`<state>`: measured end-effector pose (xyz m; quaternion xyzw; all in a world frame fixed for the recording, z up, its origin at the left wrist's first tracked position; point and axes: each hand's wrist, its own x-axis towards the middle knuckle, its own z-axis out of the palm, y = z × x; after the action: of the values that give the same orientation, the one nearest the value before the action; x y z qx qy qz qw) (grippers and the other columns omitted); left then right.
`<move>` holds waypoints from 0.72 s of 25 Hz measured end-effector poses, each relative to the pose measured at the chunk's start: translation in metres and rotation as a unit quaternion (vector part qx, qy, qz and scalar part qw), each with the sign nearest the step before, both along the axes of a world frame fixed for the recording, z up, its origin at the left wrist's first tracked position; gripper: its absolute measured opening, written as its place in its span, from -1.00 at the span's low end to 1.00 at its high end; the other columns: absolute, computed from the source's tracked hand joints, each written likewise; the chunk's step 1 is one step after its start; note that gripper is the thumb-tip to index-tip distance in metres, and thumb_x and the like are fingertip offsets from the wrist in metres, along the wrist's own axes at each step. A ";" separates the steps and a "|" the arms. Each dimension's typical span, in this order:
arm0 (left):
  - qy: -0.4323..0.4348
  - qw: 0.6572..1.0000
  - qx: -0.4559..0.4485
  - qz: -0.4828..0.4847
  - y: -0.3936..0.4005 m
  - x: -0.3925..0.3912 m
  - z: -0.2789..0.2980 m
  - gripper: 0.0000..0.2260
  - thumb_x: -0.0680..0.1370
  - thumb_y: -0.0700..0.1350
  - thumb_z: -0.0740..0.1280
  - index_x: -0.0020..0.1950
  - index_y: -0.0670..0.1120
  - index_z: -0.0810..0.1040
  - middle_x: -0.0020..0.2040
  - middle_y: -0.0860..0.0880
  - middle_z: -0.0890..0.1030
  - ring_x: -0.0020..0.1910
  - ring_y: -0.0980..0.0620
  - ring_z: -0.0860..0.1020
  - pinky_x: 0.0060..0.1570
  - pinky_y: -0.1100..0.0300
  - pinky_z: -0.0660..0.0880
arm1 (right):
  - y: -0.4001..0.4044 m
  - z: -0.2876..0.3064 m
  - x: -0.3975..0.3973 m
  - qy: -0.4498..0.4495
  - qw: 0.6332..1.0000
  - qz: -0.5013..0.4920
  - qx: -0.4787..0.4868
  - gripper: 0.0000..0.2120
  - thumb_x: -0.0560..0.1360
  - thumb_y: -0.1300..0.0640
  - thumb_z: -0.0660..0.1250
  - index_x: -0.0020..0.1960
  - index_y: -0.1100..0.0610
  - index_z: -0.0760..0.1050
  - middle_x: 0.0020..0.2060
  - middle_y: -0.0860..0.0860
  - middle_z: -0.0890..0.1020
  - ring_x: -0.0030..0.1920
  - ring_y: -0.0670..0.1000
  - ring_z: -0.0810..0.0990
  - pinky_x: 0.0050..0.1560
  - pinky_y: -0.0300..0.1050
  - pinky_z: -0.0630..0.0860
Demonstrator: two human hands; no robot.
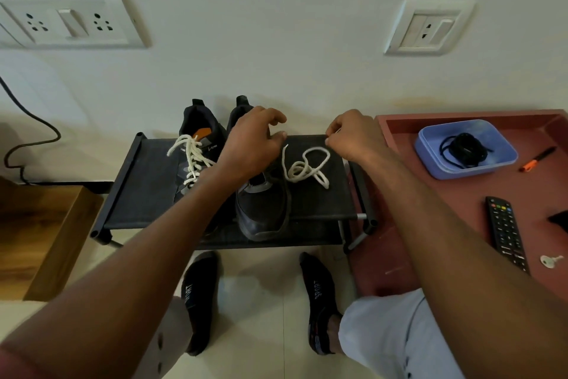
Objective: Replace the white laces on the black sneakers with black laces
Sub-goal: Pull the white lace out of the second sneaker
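Wall [276, 40]: pale, bearing two socket plates, one at upper left [70, 23] and one at upper right [428, 28].
Bench [461, 194]: reddish-brown surface at right, carrying the tray, remote, marker and key.
Shoe rack [147, 188]: low black frame with a fabric shelf, standing on the floor against the wall, just left of the bench.
Left sneaker [196, 145]: black, on the rack shelf, white lace [192, 160] threaded through its eyelets.
Right sneaker [264, 209]: black, beside the first, toe toward the viewer; a dark lace runs along its right edge.
Left hand [255, 142]: over the right sneaker's tongue, fingers curled, thumb and forefinger close together; what it holds cannot be told.
Right hand [353, 135]: above the rack's rear right part, fingertips pinching something thin; the item itself is too small to identify.
Loose white lace [307, 166]: coiled on the shelf, between the right sneaker and the right hand.
Blue tray [430, 148]: on the bench, containing the bundled black laces [464, 148].
Remote control [505, 231]: black, lying near the bench's front edge.
Marker [538, 158]: orange-capped, just right of the tray.
Key [550, 261]: small, beside the remote.
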<state>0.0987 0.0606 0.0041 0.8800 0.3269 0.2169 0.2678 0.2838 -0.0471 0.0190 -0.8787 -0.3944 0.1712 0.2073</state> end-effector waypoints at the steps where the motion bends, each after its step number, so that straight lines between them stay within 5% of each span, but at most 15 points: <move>1: -0.011 1.000 0.008 0.010 0.002 -0.008 0.003 -0.74 0.61 -0.08 0.40 0.29 -0.05 0.61 0.16 -0.03 0.61 0.12 0.02 0.60 0.20 0.02 0.57 | 0.002 0.000 -0.004 -0.001 1.000 0.010 0.001 -0.87 0.55 0.20 0.42 0.05 0.09 0.71 -0.05 0.04 0.72 -0.01 0.08 0.68 0.01 -0.07 0.61; 6: 0.061 0.990 0.023 0.128 0.026 -0.065 0.024 -0.73 0.59 -0.03 0.41 0.28 -0.03 0.62 0.17 -0.07 0.61 0.12 -0.09 0.59 0.05 0.06 0.49 | 0.013 -0.003 -0.050 0.028 0.993 0.107 0.040 -0.79 0.56 0.09 0.47 0.19 0.04 0.66 0.09 0.02 0.69 0.10 0.07 0.66 0.17 0.01 0.60; 10: 0.175 0.966 -0.021 0.189 0.043 -0.117 0.031 -0.56 0.56 0.00 0.45 0.42 -0.06 0.52 0.30 -0.19 0.55 0.26 -0.22 0.54 0.11 0.01 0.44 | 0.035 -0.013 -0.111 -0.070 0.966 0.231 0.091 -0.53 0.56 0.04 0.49 0.44 0.05 0.49 0.35 0.06 0.46 0.31 0.17 0.48 0.26 0.15 0.55; 14: 0.133 0.967 -0.060 0.209 0.063 -0.137 0.025 -0.62 0.57 0.03 0.45 0.34 -0.06 0.58 0.19 -0.10 0.66 0.19 -0.14 0.59 0.01 0.12 0.41 | 0.068 -0.013 -0.152 -0.058 0.967 0.204 0.139 -0.72 0.57 0.06 0.48 0.27 0.07 0.63 0.18 0.04 0.57 0.20 0.12 0.56 0.14 0.10 0.61; 18: 0.047 0.971 -0.066 0.226 0.072 -0.127 0.007 -0.82 0.65 -0.08 0.34 0.13 -0.08 0.71 -0.04 -0.09 0.72 -0.14 0.01 0.62 -0.27 0.23 0.37 | 0.086 -0.018 -0.180 -0.018 0.973 0.157 0.166 -0.83 0.63 0.15 0.38 0.18 0.06 0.69 0.04 0.02 0.73 0.02 0.06 0.69 0.04 0.04 0.66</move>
<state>-0.0279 0.1326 0.0116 0.7728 0.5431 0.2081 0.2539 0.1040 0.0386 0.0008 -0.7620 -0.5538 0.1182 0.3142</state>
